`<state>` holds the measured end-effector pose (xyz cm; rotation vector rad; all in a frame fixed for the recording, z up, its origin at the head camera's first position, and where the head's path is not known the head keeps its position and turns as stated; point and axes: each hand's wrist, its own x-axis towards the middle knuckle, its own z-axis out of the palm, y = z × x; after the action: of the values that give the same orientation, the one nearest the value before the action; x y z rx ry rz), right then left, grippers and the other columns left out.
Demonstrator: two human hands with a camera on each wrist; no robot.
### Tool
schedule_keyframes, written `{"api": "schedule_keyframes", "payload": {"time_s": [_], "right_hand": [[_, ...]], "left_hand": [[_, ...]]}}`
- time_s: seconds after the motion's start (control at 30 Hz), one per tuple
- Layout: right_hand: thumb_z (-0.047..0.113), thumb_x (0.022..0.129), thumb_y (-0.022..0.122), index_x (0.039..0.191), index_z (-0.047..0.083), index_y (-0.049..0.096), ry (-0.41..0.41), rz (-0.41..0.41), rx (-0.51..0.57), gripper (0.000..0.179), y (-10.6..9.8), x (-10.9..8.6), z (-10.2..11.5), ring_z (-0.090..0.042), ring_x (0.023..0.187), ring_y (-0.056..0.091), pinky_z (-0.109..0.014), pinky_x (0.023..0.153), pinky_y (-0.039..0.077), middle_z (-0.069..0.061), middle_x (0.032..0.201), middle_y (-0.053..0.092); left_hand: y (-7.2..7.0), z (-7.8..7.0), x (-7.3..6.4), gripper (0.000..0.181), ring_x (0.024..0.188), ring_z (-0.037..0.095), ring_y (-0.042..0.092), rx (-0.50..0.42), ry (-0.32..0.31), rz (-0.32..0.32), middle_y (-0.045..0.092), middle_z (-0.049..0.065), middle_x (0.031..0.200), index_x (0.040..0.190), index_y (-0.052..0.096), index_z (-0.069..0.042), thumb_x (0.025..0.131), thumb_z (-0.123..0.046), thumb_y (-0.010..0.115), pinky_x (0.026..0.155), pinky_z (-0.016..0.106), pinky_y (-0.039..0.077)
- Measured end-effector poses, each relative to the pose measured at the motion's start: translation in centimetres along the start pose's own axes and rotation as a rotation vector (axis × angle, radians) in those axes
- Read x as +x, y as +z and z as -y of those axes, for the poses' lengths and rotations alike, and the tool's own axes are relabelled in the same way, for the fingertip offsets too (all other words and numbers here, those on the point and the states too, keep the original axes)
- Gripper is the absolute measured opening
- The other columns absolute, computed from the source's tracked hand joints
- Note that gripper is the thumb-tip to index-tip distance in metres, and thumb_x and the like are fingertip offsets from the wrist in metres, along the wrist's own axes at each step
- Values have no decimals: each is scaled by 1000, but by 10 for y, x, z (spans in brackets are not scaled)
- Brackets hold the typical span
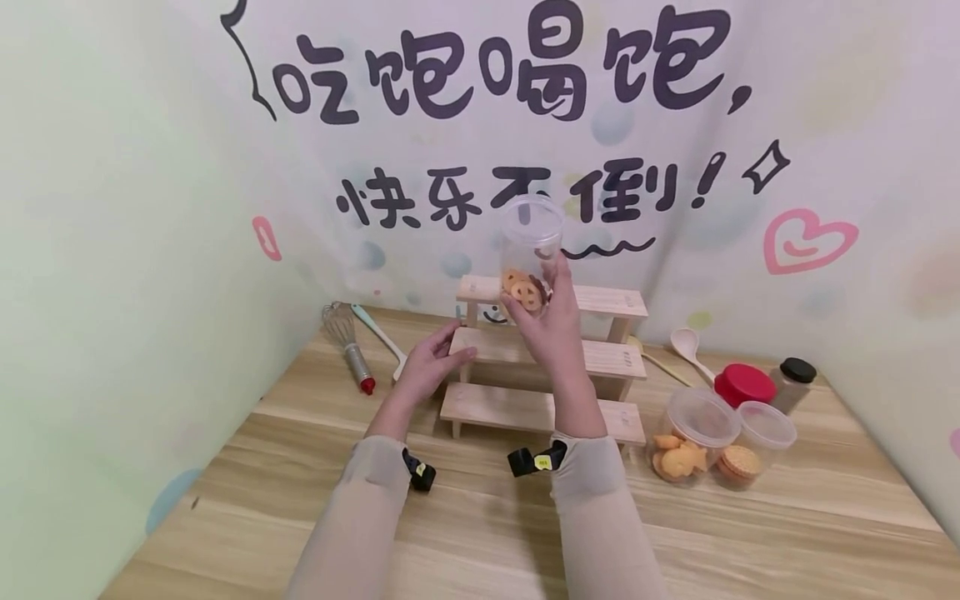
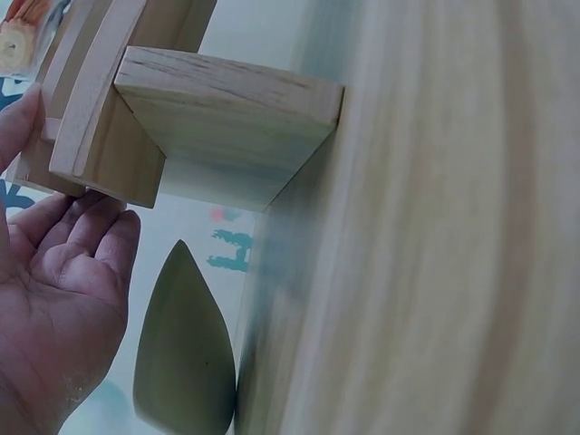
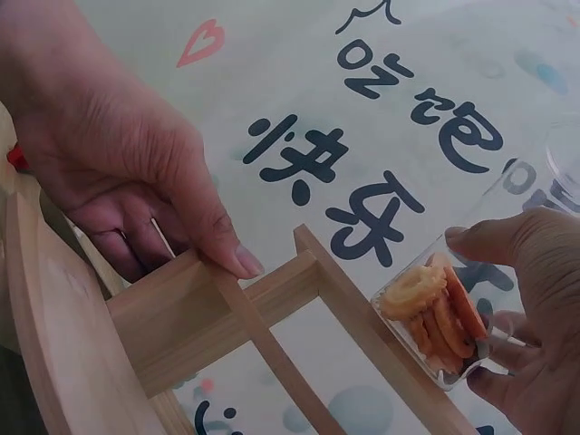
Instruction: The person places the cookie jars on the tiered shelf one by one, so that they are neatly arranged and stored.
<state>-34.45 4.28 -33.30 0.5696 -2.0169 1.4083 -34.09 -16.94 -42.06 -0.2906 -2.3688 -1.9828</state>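
Note:
My right hand [image 1: 557, 325] grips a clear plastic jar [image 1: 531, 240] with round cookies [image 1: 527, 293] in its lower part. In the head view the jar overlaps the top tier of a three-tier wooden stand [image 1: 498, 407]. Its base is right at that tier's edge in the right wrist view, where the cookies [image 3: 433, 313] lean against one another. At the stand's left side, my left hand [image 1: 429, 367] holds the end of the middle tier. The thumb lies on the board, and the left hand's fingers [image 2: 91, 222] curl underneath.
Left of the stand lie a whisk [image 1: 348, 343] and a mint-handled utensil [image 1: 378, 335]. On the right are a jar of fish-shaped crackers [image 1: 681, 457], a jar of round biscuits [image 1: 741, 462], a red-lidded container [image 1: 745, 383], a black-capped jar [image 1: 795, 383] and a pale spoon [image 1: 686, 343].

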Motion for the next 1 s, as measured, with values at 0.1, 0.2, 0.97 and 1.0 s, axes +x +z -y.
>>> {"api": "schedule_keyframes", "payload": {"time_s": [0.1,0.2,0.97,1.0], "right_hand": [[17,84,84,156,21,29,7,-9,-40,91,-2,-1,-2,-30,130,50,-41,108,46,-17,143,45],[20,83,84,157,19,28,44,-15,-80,93,-3,-1,-2,-32,127,50,-41,107,47,-18,138,43],[22,87,81,145,1,36,197,-5,-14,77,-2,-1,-16,-29,124,55,-37,105,48,-17,139,52],[23,87,81,145,1,36,197,-3,-18,77,-2,-1,-17,-29,124,55,-37,106,47,-17,139,52]], "left_hand": [[1,0,1,80,144,25,38,10,-1,-3,35,7,160,157,37,-20,90,-39,77,115,39,38],[2,2,2,81,143,24,40,21,0,-11,38,6,159,156,39,-21,88,-43,78,114,38,39],[2,1,0,82,145,25,36,4,6,-14,34,9,161,156,38,-14,89,-39,78,116,38,36],[2,1,1,82,145,25,36,6,6,-15,33,8,161,156,38,-15,89,-40,78,116,38,36]]}}
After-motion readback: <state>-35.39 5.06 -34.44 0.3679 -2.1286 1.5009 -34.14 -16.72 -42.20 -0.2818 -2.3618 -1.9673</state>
